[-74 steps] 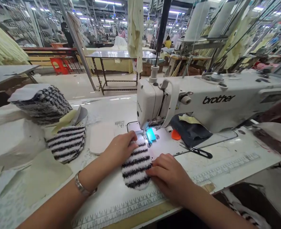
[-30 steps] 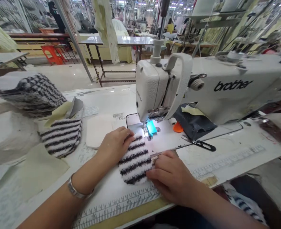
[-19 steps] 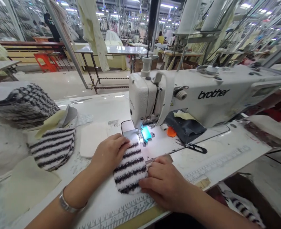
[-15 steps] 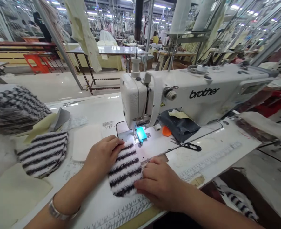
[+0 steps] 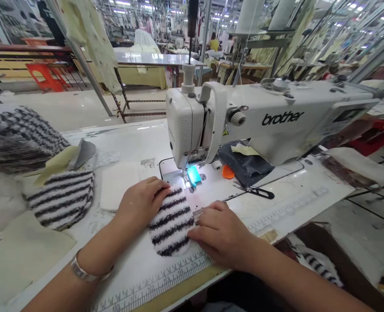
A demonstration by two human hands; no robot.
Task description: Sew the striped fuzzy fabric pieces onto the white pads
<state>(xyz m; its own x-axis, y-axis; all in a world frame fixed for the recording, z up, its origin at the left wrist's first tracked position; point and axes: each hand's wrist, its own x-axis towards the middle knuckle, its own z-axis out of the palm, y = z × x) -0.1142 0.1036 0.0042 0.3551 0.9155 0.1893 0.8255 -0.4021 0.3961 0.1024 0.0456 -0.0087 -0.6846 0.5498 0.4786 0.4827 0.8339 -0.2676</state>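
A fuzzy black-and-white striped fabric piece lies on the white table, its far end under the presser foot of a white sewing machine. My left hand rests flat along the piece's left edge, fingers stretched toward the needle. My right hand presses its fingers on the piece's right edge, with a small beige bit showing beside the fingertips. A blue-lit guide glows just right of the needle.
Stacks of striped pieces sit at the left and far left, with a white pad and beige fabric nearby. Black snips, an orange bit and dark cloth lie under the machine arm. A printed ruler runs along the table's front edge.
The view has drifted and tilted as my head moved. Both hands stay on the striped piece at the needle; the piece sits slightly turned, and a beige edge shows by my right fingers.
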